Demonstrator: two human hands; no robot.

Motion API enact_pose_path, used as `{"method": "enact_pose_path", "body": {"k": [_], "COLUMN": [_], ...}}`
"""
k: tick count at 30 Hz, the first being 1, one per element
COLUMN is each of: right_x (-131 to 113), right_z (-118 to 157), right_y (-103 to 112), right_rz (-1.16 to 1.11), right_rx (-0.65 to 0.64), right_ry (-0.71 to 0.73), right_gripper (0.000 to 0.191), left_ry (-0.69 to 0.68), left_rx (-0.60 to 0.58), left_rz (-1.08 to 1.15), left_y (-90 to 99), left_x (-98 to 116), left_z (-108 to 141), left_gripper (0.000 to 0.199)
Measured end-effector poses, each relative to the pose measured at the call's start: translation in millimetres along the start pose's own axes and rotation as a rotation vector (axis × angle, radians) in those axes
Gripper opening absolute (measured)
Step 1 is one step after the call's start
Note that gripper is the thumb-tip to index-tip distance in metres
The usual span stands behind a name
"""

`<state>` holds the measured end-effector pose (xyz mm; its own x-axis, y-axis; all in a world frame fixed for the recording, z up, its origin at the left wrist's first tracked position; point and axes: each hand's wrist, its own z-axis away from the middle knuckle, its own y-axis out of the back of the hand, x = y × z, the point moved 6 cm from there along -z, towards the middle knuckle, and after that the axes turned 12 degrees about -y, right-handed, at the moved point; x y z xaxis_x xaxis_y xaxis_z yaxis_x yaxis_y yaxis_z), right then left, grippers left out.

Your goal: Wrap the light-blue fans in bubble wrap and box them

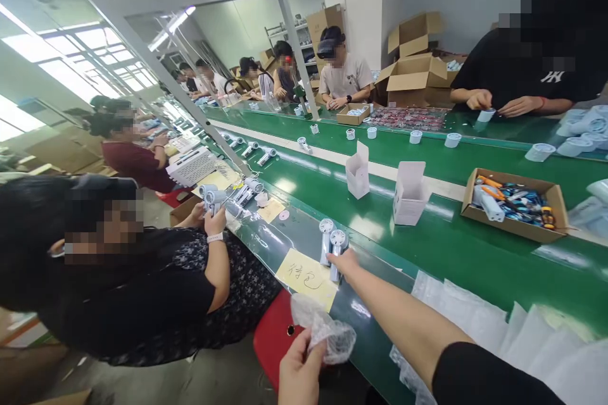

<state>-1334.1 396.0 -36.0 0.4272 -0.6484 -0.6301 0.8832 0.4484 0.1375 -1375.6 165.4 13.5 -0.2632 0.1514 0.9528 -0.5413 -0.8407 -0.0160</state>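
At far left, a seated co-worker (142, 285) in dark clothing faces the green conveyor table (451, 247), holding a small grey handheld fan (215, 197) up near more of the same. Near the bottom centre, the person's left hand (299, 370) is closed around a crumpled clear plastic bag (325, 329); the bag looks thin, soft and very light, likely slippery, and would best be pinched at its open edge. Just right of that, a yellow note (306, 277) with handwriting lies on the table's near edge. Beyond it, two small handheld fans (332, 247) lie side by side, heads pointing far. The person's right hand (346, 262) reaches across and touches the nearer fan's handle; whether the fingers have closed on it cannot be told. Each fan seems light, rigid plastic, easiest to grasp by the handle. Farther right, two open white cartons (408, 193) stand upright on the belt, then a cardboard tray of mixed parts (515, 202). Flat clear bags (479, 329) are stacked at near right, cut off by the frame. Far workers' hands and the tray's contents are too small to make out.
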Motion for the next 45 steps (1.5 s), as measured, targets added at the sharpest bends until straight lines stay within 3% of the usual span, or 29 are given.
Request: {"method": "enact_pose_path", "body": {"k": [3, 6, 9, 11, 13, 15, 19, 22, 25, 28, 31, 34, 36, 39, 41, 43, 45], "right_x": [2.5, 8.7, 19.4, 31.6, 47.9, 69.4, 118.1, 142.9, 156.8, 167.6, 175.3, 186.2, 191.7, 191.8, 189.7, 189.4, 190.3], "right_z": [-7.1, 13.1, 60.9, 104.4, 150.5, 186.7, 213.8, 223.5, 235.8, 246.0, 249.0, 246.4, 246.7, 250.1, 252.4, 252.8, 251.0], "right_y": [-6.3, 26.4, 86.1, 124.9, 152.4, 171.0, 191.2, 192.5, 194.3, 198.7, 211.9, 231.2, 235.6, 234.5, 234.7, 234.2, 233.6], "right_rz": [0.023, 0.000, -0.040, -0.054, -0.038, -0.008, -0.062, -0.180, -0.270, -0.330, -0.383, -0.383, -0.356, -0.414, -0.458, -0.478, -0.517], "right_rx": [-0.013, -0.085, -0.205, -0.325, -0.472, -0.529, -0.432, -0.503, -0.558, -0.570, -0.470, -0.230, -0.173, -0.193, -0.165, -0.122, -0.078], "right_ry": [-0.059, -0.018, 0.075, 0.144, 0.234, 0.284, 0.151, 0.079, 0.089, 0.087, 0.132, 0.138, 0.131, 0.180, 0.221, 0.224, 0.222], "right_gripper": [0.022, 0.024, 0.029, 0.028, 0.029, 0.028, 0.055, 0.089, 0.097, 0.077, 0.053, 0.049, 0.048, 0.046, 0.046, 0.045, 0.043], "left_ry": [-0.077, -0.156, -0.276, -0.341, -0.352, -0.307, -0.208, -0.205, -0.263, -0.472, -0.952, -1.485, -1.695, -1.874, -1.953, -1.974, -1.922], "left_rx": [0.004, -0.089, -0.213, -0.298, -0.433, -0.596, -0.881, -1.048, -1.161, -1.256, -1.290, -1.248, -1.242, -1.307, -1.329, -1.246, -1.079], "left_rz": [-0.030, -0.169, -0.363, -0.440, -0.444, -0.387, -0.278, -0.317, -0.415, -0.503, -0.592, -0.698, -0.733, -0.693, -0.650, -0.670, -0.753], "left_y": [-3.2, -14.0, -39.3, -66.5, -99.4, -130.6, -170.5, -186.6, -198.9, -207.2, -205.5, -193.0, -184.5, -175.4, -172.1, -173.1, -178.2], "left_x": [-0.4, 15.6, 38.5, 49.0, 52.1, 50.1, 46.2, 45.0, 45.4, 54.2, 72.9, 83.7, 82.9, 76.6, 69.8, 61.3, 52.4], "left_z": [0.0, -6.2, -13.2, -12.1, -3.0, 13.9, 58.8, 89.7, 111.2, 126.3, 145.9, 176.7, 195.5, 209.7, 205.1, 190.4, 174.7], "left_gripper": [0.055, 0.045, 0.040, 0.035, 0.029, 0.025, 0.022, 0.019, 0.017, 0.014, 0.020, 0.027, 0.029, 0.034, 0.037, 0.038, 0.034]}}
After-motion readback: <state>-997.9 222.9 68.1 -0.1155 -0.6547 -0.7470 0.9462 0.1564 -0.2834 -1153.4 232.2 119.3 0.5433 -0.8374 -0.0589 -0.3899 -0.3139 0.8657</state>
